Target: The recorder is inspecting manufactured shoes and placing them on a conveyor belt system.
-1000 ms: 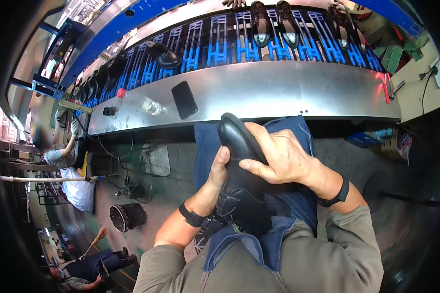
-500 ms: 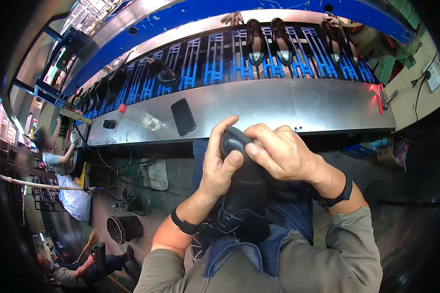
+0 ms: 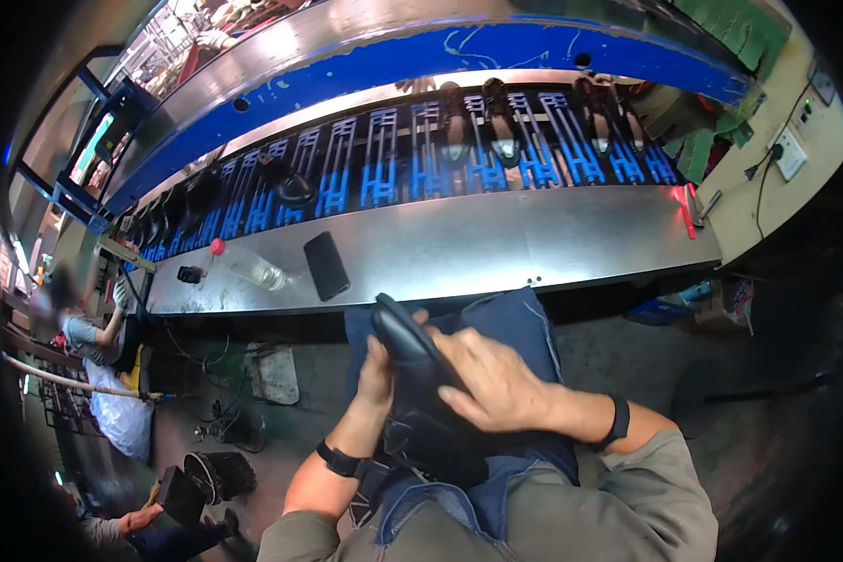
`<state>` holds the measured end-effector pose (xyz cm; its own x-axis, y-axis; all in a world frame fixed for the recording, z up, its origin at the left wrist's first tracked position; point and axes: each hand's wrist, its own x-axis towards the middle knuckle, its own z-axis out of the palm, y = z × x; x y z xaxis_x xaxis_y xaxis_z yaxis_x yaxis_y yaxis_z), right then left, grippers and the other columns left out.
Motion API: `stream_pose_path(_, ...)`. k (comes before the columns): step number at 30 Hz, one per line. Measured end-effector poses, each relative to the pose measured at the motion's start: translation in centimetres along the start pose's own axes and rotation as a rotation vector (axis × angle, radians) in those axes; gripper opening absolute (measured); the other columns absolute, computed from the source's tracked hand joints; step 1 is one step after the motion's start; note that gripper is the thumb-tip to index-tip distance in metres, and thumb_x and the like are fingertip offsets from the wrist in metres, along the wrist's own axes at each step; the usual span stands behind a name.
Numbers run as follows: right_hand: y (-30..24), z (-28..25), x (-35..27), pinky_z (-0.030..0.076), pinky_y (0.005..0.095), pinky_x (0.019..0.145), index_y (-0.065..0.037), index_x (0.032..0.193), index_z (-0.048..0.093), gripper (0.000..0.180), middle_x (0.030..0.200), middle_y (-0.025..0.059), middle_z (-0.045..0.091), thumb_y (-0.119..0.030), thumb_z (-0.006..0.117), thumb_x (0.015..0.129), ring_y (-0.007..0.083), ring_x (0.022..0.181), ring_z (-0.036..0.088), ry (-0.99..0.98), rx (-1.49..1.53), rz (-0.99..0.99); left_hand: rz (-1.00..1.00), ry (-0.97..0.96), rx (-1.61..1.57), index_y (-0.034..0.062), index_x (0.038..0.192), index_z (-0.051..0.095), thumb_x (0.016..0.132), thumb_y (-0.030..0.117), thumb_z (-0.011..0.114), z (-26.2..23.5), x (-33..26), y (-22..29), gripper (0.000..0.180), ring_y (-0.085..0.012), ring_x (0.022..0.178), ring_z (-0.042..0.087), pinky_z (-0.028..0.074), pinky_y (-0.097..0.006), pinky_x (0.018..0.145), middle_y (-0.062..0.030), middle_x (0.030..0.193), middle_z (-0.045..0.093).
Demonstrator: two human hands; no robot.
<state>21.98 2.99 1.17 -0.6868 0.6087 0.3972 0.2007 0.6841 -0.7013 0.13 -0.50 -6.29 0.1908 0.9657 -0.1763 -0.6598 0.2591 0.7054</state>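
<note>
A black lace-up leather shoe (image 3: 414,367) is held over my lap, its toe pointing up and away from me, tilted so the edge of its sole shows. My left hand (image 3: 375,377) grips the left side of the toe part, the thumb showing there. My right hand (image 3: 498,382) presses against the right side, fingers wrapped behind the shoe and thumb on its upper. The laced part rests low against my blue apron (image 3: 520,328), partly in shadow. Some fingertips of both hands are hidden behind the shoe.
Ahead runs a steel ledge (image 3: 468,234) bearing a black phone (image 3: 327,266) and a clear bottle (image 3: 258,269). Beyond it, blue racks (image 3: 379,183) carry several dark shoes (image 3: 502,122). A black bucket (image 3: 217,476) stands at lower left, near a co-worker (image 3: 140,515).
The shoe has tipped over to the left, so its sole edge now shows. Both hands have shifted down with it, and my right hand has slid back from the toe. The view has shifted too.
</note>
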Motion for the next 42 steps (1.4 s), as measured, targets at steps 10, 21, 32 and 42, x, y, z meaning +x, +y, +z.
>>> stream_pose_path(10, 2.2, 2.7, -5.8, 0.037, 0.0557, 0.113, -0.011, 0.147, 0.046, 0.088, 0.153, 0.0256, 0.035, -0.003, 0.07, 0.062, 0.0465, 0.141, 0.037, 0.103, -0.128, -0.34, -0.243, 0.372, 0.032, 0.0007, 0.124, 0.059, 0.102, 0.052, 0.052, 4.9, 2.0, 1.5, 0.056, -0.0254, 0.09, 0.071, 0.06, -0.037, 0.077, -0.0154, 0.107, 0.07)
stream_pose_path(21, 4.6, 2.2, 4.8, 0.041, 0.0432, 0.11, -0.011, 0.145, 0.046, 0.095, 0.133, 0.0219, 0.052, -0.034, 0.09, 0.064, 0.0377, 0.128, 0.051, 0.338, 0.334, 0.16, 0.802, 0.015, 1.013, -0.0055, 0.132, 0.057, 0.103, 0.052, 0.047, 2.4, -2.6, 1.9, 0.066, -0.0267, 0.107, 0.06, 0.048, -0.037, 0.093, -0.0178, 0.119, 0.061)
stream_pose_path(32, 16.4, 6.6, 1.9, 0.044, 0.0355, 0.106, -0.004, 0.148, 0.042, 0.082, 0.134, 0.0179, 0.055, -0.032, 0.082, 0.083, 0.0255, 0.125, 0.056, -0.002, 0.54, 0.615, 0.548, -0.072, 1.008, -0.0028, 0.141, 0.044, 0.08, 0.003, 0.083, -0.8, 1.0, -3.4, 0.073, -0.0198, 0.098, 0.064, 0.052, -0.033, 0.089, -0.0138, 0.113, 0.063)
stream_pose_path(42, 12.1, 6.3, 0.3, 0.048, 0.0334, 0.085, 0.001, 0.135, 0.054, 0.05, 0.118, 0.0147, 0.049, -0.011, 0.072, 0.09, 0.0231, 0.099, 0.053, 0.306, 0.3, 0.532, 0.181, 0.273, 0.93, 0.0011, 0.124, 0.06, 0.085, 0.018, 0.082, -2.0, 7.4, -1.9, 0.048, -0.0154, 0.097, 0.054, 0.047, -0.029, 0.085, -0.0072, 0.11, 0.052)
